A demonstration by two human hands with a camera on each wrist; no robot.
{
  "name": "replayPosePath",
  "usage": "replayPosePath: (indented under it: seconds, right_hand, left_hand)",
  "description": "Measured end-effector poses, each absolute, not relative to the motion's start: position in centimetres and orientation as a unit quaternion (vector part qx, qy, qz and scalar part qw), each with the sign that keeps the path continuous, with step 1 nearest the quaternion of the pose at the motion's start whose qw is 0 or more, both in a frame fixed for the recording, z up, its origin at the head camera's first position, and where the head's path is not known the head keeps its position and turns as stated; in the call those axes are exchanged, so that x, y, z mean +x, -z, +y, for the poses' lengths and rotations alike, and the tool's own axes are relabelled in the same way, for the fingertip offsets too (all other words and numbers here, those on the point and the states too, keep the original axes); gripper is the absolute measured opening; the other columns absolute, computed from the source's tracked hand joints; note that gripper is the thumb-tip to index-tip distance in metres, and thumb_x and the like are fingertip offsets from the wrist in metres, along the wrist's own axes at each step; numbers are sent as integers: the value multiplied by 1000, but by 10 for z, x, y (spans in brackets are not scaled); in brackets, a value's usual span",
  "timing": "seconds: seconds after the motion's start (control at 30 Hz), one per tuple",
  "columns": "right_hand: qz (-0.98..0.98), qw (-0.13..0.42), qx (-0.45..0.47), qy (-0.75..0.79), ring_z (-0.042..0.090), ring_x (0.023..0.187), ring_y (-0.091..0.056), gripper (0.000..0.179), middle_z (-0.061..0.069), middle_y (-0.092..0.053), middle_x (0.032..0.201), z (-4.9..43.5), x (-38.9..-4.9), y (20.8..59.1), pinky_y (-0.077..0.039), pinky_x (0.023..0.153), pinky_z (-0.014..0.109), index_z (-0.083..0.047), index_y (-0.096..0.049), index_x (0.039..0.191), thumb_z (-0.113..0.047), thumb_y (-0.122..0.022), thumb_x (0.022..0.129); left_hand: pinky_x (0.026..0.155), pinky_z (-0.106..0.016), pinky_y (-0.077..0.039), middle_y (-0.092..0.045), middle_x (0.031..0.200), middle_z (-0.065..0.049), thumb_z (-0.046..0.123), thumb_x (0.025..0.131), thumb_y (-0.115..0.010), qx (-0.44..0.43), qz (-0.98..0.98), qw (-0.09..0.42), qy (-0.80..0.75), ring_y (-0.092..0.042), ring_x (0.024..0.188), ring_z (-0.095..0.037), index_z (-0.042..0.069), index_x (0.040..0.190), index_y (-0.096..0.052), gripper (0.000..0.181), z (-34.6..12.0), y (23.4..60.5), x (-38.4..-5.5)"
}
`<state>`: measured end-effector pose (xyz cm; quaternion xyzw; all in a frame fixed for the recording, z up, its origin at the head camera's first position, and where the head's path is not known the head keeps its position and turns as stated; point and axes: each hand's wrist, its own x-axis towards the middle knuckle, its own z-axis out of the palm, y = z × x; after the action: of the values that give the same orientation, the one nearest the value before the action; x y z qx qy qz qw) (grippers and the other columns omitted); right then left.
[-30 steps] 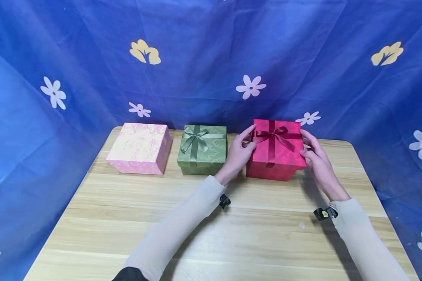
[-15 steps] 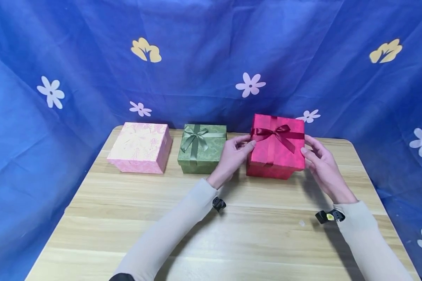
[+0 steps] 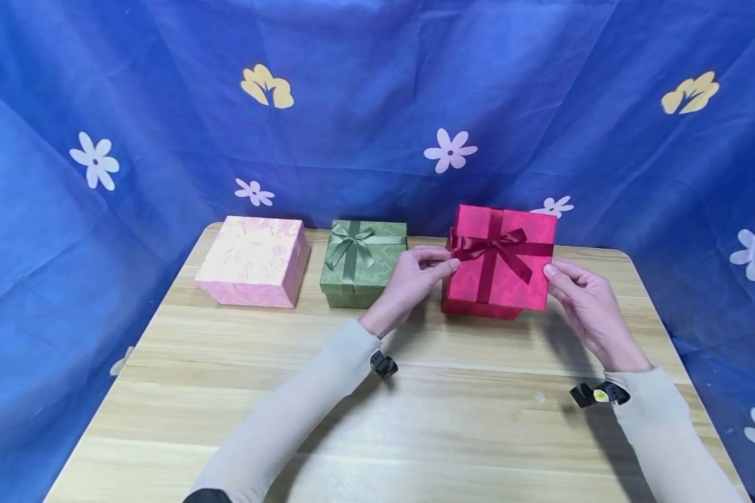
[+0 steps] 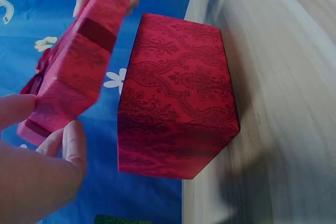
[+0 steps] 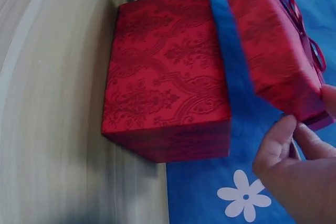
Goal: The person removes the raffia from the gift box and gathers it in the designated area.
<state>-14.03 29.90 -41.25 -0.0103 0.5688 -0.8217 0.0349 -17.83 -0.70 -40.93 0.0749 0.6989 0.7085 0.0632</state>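
Both hands hold a red gift box lid (image 3: 468, 279) with a dark red ribbon bow (image 3: 495, 244). My left hand (image 3: 409, 283) pinches its left edge between thumb and fingers, and my right hand (image 3: 588, 307) grips the right edge. Beneath it stands the red patterned box base (image 3: 478, 309) on the table. In the left wrist view a gap separates the raised lid (image 4: 86, 66) from the base (image 4: 178, 87). The right wrist view also has the lid (image 5: 273, 51) off the base (image 5: 165, 72). The inside of the base is hidden.
Left of the red box stands a green gift box (image 3: 377, 269) with a green bow. A pink gift box (image 3: 252, 255) is farther left. All are near the back edge of the wooden table (image 3: 453, 433), against a blue flowered cloth (image 3: 352, 126).
The red lid has come up off its base and shifted slightly right, tilting toward the camera. Both hands have moved with it, their hold now lower on its sides.
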Motion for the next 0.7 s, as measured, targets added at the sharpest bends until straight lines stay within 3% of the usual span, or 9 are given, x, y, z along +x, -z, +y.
replayPosePath:
  seconds: [0.27,0.4,0.5,0.6,0.7]
  right_hand:
    - [612,18,-32,790,10,88,-64,26,0,-72,108,303,-134,409,-55,81,19,-10,-80,129,-1,-69,107]
    - [624,15,-52,780,10,74,-65,29,3,-76,93,304,-131,407,-55,70,20,-11,-77,135,-3,-68,108]
    - [639,20,-58,767,12,70,-70,35,9,-81,90,304,-130,405,-57,64,22,-11,-71,143,-4,-67,109]
    - [666,22,-60,744,17,78,-79,43,13,-82,98,304,-128,403,-56,65,23,-11,-63,154,-8,-66,111]
    - [686,21,-60,725,21,95,-81,48,13,-82,106,303,-126,402,-54,67,25,-11,-58,159,-12,-66,111]
  left_hand:
    - [90,-26,-56,-65,125,-14,5,97,-80,99,690,48,-716,-68,107,-19,-4,134,-74,39,-12,408,-172]
    - [74,-22,-48,-65,99,-7,7,97,-82,108,696,41,-708,-60,87,-11,0,137,-74,41,-14,404,-170]
    - [62,-21,-45,-66,78,-4,5,99,-80,113,672,76,-728,-59,70,-12,1,143,-70,45,-16,401,-167]
    - [52,-22,-44,-74,74,-9,4,103,-76,117,645,114,-747,-64,60,-16,3,149,-64,48,-18,397,-164]
    - [50,-25,-50,-80,87,-16,1,104,-73,128,627,129,-757,-73,66,-23,3,152,-60,49,-18,395,-161]
